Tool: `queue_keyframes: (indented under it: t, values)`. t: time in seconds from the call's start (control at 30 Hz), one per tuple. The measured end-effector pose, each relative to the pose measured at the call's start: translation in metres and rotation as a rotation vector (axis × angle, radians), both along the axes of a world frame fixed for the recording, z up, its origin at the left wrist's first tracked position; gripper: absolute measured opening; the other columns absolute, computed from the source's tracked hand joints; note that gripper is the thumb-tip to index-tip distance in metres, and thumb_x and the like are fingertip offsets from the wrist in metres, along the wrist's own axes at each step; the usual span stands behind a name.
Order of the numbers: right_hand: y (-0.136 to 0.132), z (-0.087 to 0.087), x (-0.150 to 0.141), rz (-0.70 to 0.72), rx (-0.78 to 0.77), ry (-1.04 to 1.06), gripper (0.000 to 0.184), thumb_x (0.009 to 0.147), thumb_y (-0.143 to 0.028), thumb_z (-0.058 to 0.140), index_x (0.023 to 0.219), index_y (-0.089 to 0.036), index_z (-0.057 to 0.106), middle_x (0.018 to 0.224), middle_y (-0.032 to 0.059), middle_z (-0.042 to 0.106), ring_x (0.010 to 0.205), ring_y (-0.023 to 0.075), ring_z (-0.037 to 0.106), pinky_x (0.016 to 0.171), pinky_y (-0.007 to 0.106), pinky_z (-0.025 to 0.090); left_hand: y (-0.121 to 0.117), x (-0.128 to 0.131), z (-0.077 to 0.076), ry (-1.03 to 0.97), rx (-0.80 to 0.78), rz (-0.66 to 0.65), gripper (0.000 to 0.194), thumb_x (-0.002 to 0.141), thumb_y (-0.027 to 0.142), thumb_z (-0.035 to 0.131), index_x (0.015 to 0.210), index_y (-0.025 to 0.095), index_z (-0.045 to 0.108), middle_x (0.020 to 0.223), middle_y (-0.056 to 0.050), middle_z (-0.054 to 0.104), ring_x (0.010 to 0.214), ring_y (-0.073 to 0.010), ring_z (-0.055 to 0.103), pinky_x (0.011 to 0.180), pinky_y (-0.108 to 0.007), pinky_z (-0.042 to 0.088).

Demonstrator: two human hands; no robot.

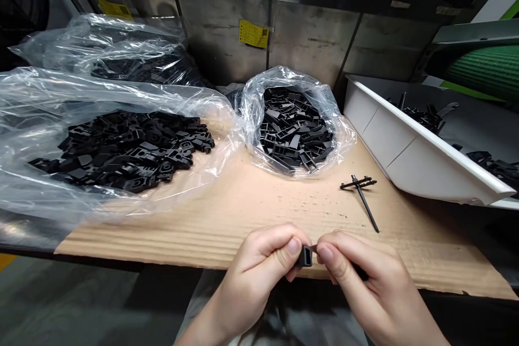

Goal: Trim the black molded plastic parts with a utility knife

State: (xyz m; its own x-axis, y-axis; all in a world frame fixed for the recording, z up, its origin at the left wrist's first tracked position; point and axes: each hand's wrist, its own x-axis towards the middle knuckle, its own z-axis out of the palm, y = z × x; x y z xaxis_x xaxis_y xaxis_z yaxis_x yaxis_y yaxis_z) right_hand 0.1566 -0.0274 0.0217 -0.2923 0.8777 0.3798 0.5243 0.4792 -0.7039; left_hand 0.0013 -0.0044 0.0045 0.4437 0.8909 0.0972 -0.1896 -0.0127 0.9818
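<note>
My left hand (pixel 259 275) and my right hand (pixel 360 281) meet above the near edge of a corrugated cardboard sheet (pixel 251 216). Their thumbs and fingers pinch a small rectangular black plastic part (pixel 305 255) between them. A darker piece shows behind my right fingers, mostly hidden, so I cannot tell its shape. To the upper right of my hands, a black plastic assembly with a long thin stem and a crossbar (pixel 359 198) lies on the cardboard, apart from both hands.
A clear plastic bag of black plastic parts (pixel 292 124) stands at the back of the cardboard. Further parts lie in clear bags at the left (pixel 121 151). A white tray holding black parts (pixel 421 143) stands at the right, before a metal wall panel (pixel 308 38).
</note>
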Motion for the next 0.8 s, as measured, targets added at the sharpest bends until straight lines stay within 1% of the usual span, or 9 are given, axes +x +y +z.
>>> queue_keyframes:
  t: [0.13,0.2,0.27,0.37,0.43,0.5,0.57,0.67,0.8]
  values:
    - [-0.007,-0.002,-0.003,0.101,0.007,-0.018,0.024,0.085,-0.015,0.044,0.062,-0.019,0.050,0.053,-0.0047,0.047,0.046,0.0060,0.047,0.045,0.016,0.036,0.001,0.001,0.002,-0.039,-0.037,0.020,0.030,0.087,0.034,0.047,0.064,0.015,0.053,0.058,0.002,0.042,0.053,-0.0101,0.036,0.050,-0.022,0.029]
    - [-0.011,-0.003,-0.002,0.122,0.021,-0.005,0.024,0.085,-0.016,0.045,0.062,-0.019,0.048,0.051,-0.0050,0.045,0.044,0.0058,0.045,0.043,0.016,0.034,0.001,0.001,0.003,-0.051,-0.038,0.023,0.030,0.087,0.032,0.047,0.064,0.015,0.053,0.059,0.002,0.041,0.052,-0.0096,0.035,0.049,-0.021,0.028]
    - [-0.013,-0.003,0.001,0.086,0.007,0.029,0.022,0.086,-0.018,0.044,0.065,-0.019,0.050,0.052,-0.0050,0.045,0.045,0.0063,0.047,0.043,0.015,0.035,0.001,0.001,0.003,-0.044,-0.020,0.022,0.030,0.088,0.031,0.046,0.063,0.015,0.052,0.058,0.003,0.041,0.053,-0.0096,0.035,0.049,-0.021,0.029]
    - [-0.013,-0.003,0.006,0.019,-0.041,0.052,0.015,0.086,-0.018,0.046,0.075,-0.021,0.056,0.059,-0.0039,0.054,0.051,0.0078,0.054,0.047,0.015,0.041,0.000,0.000,0.002,-0.015,0.009,0.026,0.031,0.089,0.032,0.045,0.063,0.015,0.052,0.058,0.003,0.040,0.054,-0.0099,0.036,0.051,-0.021,0.030]
    - [-0.013,-0.006,0.008,-0.025,-0.053,0.050,0.012,0.085,-0.017,0.047,0.081,-0.022,0.057,0.064,-0.0030,0.057,0.052,0.0083,0.056,0.048,0.015,0.044,0.000,-0.001,0.002,0.016,0.027,0.030,0.032,0.089,0.032,0.044,0.063,0.015,0.052,0.057,0.003,0.041,0.054,-0.0101,0.037,0.052,-0.021,0.030]
    - [-0.015,-0.010,0.009,-0.068,-0.011,0.066,0.012,0.086,-0.017,0.047,0.086,-0.022,0.058,0.061,-0.0030,0.056,0.051,0.0091,0.056,0.048,0.017,0.044,-0.001,-0.001,0.002,0.049,0.041,0.030,0.033,0.089,0.034,0.043,0.064,0.015,0.052,0.057,0.002,0.041,0.053,-0.0104,0.037,0.052,-0.022,0.030]
    - [-0.017,-0.014,0.008,-0.111,0.098,0.087,0.017,0.086,-0.016,0.046,0.095,-0.024,0.058,0.059,-0.0033,0.055,0.049,0.0096,0.055,0.048,0.018,0.045,-0.001,-0.001,0.002,0.075,0.045,0.025,0.033,0.089,0.035,0.042,0.065,0.015,0.052,0.058,0.002,0.042,0.052,-0.0107,0.036,0.051,-0.023,0.030]
    - [-0.020,-0.018,0.006,-0.164,0.232,0.061,0.024,0.086,-0.014,0.048,0.105,-0.025,0.057,0.064,-0.0010,0.057,0.054,0.0113,0.056,0.052,0.021,0.045,-0.001,0.000,0.001,0.098,0.057,0.022,0.034,0.090,0.036,0.040,0.066,0.015,0.052,0.059,0.002,0.042,0.052,-0.0108,0.036,0.051,-0.023,0.030]
    - [-0.019,-0.020,0.001,-0.153,0.245,0.020,0.020,0.085,-0.016,0.049,0.101,-0.022,0.059,0.068,0.0029,0.056,0.056,0.0130,0.053,0.049,0.024,0.042,-0.001,0.000,-0.002,0.121,0.080,0.043,0.034,0.090,0.037,0.040,0.066,0.016,0.051,0.059,0.002,0.042,0.055,-0.0113,0.039,0.053,-0.022,0.032]
